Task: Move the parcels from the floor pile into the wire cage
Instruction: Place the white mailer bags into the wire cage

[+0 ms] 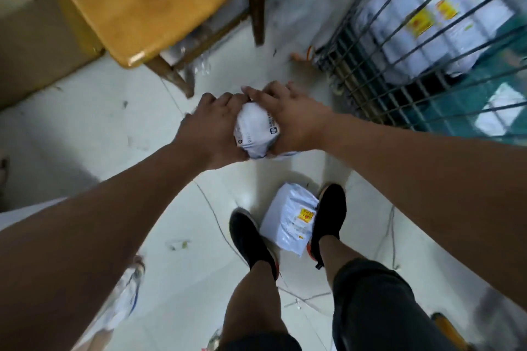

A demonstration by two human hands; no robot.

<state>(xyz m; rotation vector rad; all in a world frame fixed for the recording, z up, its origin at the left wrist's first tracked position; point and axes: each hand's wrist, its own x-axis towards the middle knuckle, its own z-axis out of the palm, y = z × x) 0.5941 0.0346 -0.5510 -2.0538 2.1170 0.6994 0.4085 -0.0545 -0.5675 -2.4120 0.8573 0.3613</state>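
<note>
**A:** How far along is the person?

**B:** Partway, by the look of it. The wire cage (356, 77) at the upper right already holds several white packages (427, 25), so some of the load seems to be in.

**A:** And what is left?

**B:** At least one flat parcel (288, 219) lies on the floor (114, 122) between the person's black shoes. Any others are out of view or too blurred to count.

**A:** Where is the one being moved?

**B:** The small white parcel (255, 129) is up off the floor, squeezed between both hands. The left hand (211, 128) wraps its fingers around one side. The right hand (293, 120) clasps the other, fingers curled over the top. The parcel hangs to the left of the cage, outside its wire wall and not yet in.
</note>
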